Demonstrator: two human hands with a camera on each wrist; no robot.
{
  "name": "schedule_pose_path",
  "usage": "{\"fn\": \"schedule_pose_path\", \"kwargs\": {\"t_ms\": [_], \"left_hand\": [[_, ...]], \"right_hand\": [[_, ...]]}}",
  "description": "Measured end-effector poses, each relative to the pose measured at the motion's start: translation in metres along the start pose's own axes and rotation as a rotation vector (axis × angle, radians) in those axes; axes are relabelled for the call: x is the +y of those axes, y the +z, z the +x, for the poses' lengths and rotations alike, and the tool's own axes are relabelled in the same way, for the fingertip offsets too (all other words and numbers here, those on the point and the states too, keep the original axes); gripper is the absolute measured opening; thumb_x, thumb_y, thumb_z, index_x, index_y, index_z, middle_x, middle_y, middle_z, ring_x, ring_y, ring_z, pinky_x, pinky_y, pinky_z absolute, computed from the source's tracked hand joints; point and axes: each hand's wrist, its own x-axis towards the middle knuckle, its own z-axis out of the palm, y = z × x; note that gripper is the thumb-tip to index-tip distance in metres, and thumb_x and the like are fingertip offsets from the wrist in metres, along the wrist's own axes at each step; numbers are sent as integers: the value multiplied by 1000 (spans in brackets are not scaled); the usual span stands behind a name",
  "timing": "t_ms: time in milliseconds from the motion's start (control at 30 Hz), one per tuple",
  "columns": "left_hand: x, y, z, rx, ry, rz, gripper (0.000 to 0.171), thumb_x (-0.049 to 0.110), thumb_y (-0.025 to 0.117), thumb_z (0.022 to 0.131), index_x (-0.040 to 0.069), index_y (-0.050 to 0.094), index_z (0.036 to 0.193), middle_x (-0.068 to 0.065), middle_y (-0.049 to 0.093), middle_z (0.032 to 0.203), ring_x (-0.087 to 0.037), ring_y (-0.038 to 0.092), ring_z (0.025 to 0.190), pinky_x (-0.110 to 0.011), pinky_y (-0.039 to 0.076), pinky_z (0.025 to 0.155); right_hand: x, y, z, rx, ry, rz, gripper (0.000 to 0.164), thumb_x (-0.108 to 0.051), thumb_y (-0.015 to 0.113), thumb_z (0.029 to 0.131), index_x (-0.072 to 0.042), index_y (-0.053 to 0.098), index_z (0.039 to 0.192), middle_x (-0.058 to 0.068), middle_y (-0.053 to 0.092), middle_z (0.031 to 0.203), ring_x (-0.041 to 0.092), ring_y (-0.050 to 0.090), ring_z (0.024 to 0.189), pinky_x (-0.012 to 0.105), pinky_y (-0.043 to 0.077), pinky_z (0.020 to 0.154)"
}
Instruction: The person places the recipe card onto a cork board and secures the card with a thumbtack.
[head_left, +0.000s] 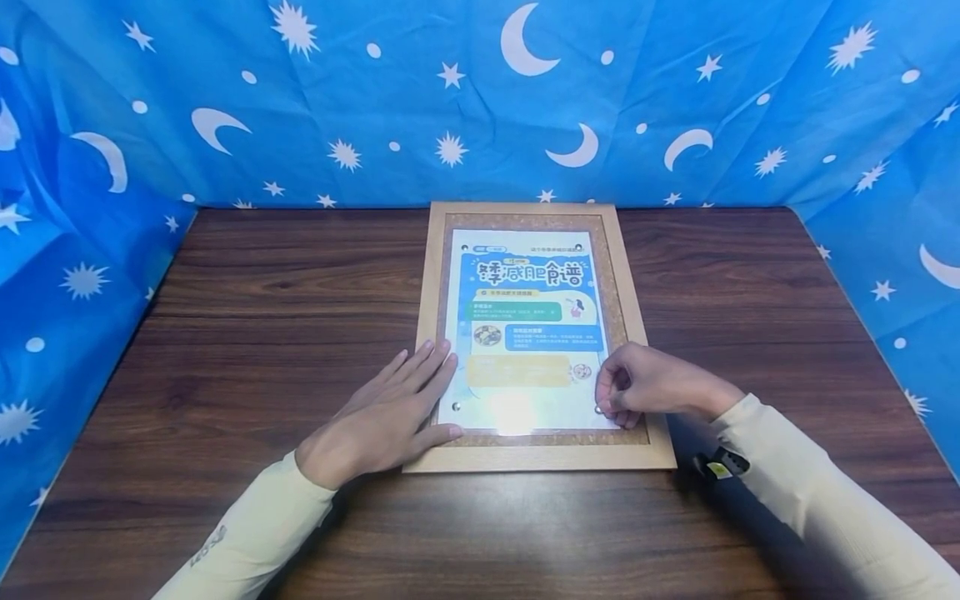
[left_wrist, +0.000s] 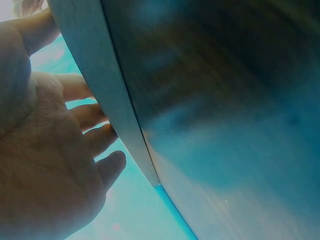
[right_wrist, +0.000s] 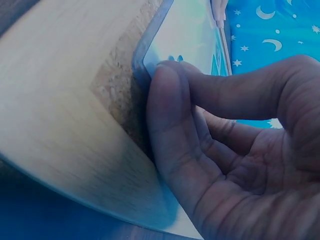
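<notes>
A wood-framed cork board (head_left: 540, 457) lies flat on the table. On its cork is a printed sheet (head_left: 540, 333) with a blue header, glossy under the light. Small silver thumbtacks (head_left: 456, 407) sit at its two upper corners and lower left corner. At the lower right corner my right hand (head_left: 648, 383) pinches another thumbtack (head_left: 598, 409) between thumb and index finger. In the right wrist view, the fingertips mostly cover it. My left hand (head_left: 390, 408) rests with fingers spread over the frame's left side, its fingertips reaching the sheet's edge.
The dark wood-grain table (head_left: 262, 333) extends on both sides of the board. A blue curtain (head_left: 412, 108) with white moons and stars hangs behind and beside it. A dark strap device (head_left: 722, 464) is on the right wrist.
</notes>
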Motion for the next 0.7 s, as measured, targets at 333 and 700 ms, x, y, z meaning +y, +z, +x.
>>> {"fn": "schedule_pose_path", "kwargs": {"t_ms": [333,700], "left_hand": [[0,1,2,2,-10,-2,85,60,49,100,8,22,161,-11,11,169,-26,4,156,-48,7,125],[0,-9,0,50,1,-19,69,46,63,99,6,45,152,-16,31,163,-33,20,153,-53,18,122]], "right_hand": [[-5,1,4,26,32,-75,5,6,68,83,2,66,80,9,67,68,18,66,60,35,60,56],[-3,1,-11,73,-113,-136,6,4,71,87,-1,70,84,5,65,73,17,63,62,31,57,57]]}}
